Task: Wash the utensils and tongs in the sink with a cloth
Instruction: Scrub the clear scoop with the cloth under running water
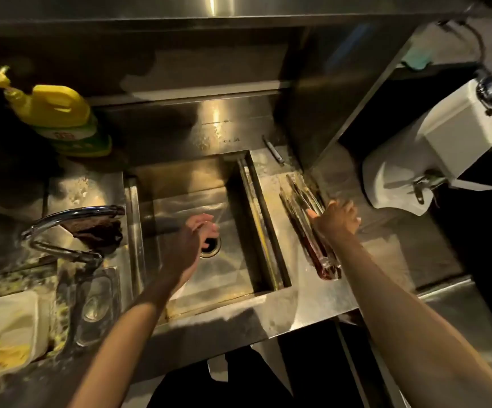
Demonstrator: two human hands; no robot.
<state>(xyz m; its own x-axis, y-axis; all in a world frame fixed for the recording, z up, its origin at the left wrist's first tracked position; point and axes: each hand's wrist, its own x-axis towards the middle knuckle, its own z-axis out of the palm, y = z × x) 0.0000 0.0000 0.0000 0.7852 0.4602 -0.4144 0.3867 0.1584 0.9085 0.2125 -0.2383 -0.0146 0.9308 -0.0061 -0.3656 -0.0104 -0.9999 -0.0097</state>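
My left hand [199, 232] is down inside the steel sink [185, 175], just above the drain [210, 248]. It is closed around a dark grey utensil handle [162, 226] that points left. Metal tongs and utensils [303, 219] with dark red ends lie in a row on the wet counter right of the sink. My right hand [337, 220] rests palm down beside them, fingers spread, thumb touching the metal. A dark brown cloth [97, 231] is bunched on the counter left of the sink, under the faucet.
A chrome faucet [71, 220] arches over the left counter. A yellow soap bottle [56, 113] stands at the back left, and a white appliance [445, 154] at the right. A white tray [6, 325] lies at the front left. A thin pen-like tool [272, 148] lies behind the sink.
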